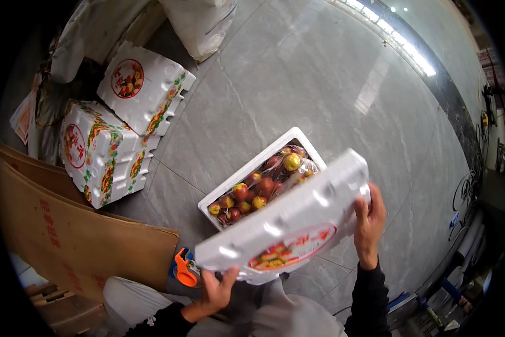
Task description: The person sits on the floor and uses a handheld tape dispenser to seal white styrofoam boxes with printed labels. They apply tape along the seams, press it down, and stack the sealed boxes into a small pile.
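Note:
A white foam lid (pixel 294 215) with a printed fruit oval is tilted over the near side of an open foam box (pixel 252 164). My left hand (pixel 216 288) grips its lower left corner. At the opposite end, my right hand (pixel 369 223) holds the right edge, thumb on the upper face. Inside the box lie several red and yellow round fruits (pixel 264 185), possibly nectarines, under clear plastic film. The lid hides the box's near wall and part of the fruit.
Foam boxes (pixel 132 92) with printed tape stand stacked at the left. Flattened cardboard (pixel 96 240) leans nearby. An orange and blue tape dispenser (pixel 185 269) sits beside my left hand. A white sack (pixel 201 29) stands at the top; cables (pixel 463 193) run along the right.

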A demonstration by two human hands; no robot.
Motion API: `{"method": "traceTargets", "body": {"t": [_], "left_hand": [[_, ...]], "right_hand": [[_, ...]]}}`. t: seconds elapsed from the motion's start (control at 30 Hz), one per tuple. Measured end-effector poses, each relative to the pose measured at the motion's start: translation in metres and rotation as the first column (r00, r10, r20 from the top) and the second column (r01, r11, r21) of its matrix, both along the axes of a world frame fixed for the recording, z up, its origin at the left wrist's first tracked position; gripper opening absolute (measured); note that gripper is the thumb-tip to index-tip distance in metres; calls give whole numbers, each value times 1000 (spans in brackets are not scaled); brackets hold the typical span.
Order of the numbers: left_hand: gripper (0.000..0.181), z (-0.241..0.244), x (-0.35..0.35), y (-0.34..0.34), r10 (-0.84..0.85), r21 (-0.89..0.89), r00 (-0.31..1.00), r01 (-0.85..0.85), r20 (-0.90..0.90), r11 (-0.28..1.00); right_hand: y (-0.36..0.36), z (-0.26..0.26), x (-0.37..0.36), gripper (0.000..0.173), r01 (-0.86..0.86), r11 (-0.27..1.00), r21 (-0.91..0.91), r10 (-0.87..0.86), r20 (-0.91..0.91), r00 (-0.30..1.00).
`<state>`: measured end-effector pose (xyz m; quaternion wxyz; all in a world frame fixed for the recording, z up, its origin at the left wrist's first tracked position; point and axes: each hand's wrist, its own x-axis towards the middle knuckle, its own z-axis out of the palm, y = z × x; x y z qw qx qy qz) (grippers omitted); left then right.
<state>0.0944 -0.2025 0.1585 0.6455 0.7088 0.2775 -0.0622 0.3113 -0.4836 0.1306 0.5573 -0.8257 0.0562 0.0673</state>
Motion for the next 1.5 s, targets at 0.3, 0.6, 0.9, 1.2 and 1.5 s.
{"method": "traceTargets", "body": {"t": [0.3, 0.6, 0.9, 1.2, 1.5], "left_hand": [[62, -61, 52, 8, 189, -32, 973, -195, -130, 980], [77, -73, 49, -4, 333, 252, 927, -286, -170, 924], [79, -90, 41, -7, 411, 180, 891, -379, -192, 908], [72, -114, 35, -12, 467, 51, 870, -465, -159, 884], [73, -116, 46, 3, 467, 148, 883, -457, -38, 877]], "right_hand": [[36, -48, 59, 51, -296, 904, -307, 215, -271, 938], [39, -40, 73, 54, -372, 922, -104, 317, -349, 882], [48, -39, 95, 73, -533, 835, -137, 434, -430, 792], [36, -57, 120, 79, -659, 735, 156, 637, -490, 595], [40, -60, 80, 78, -434, 901, 12, 402, -401, 823]]}}
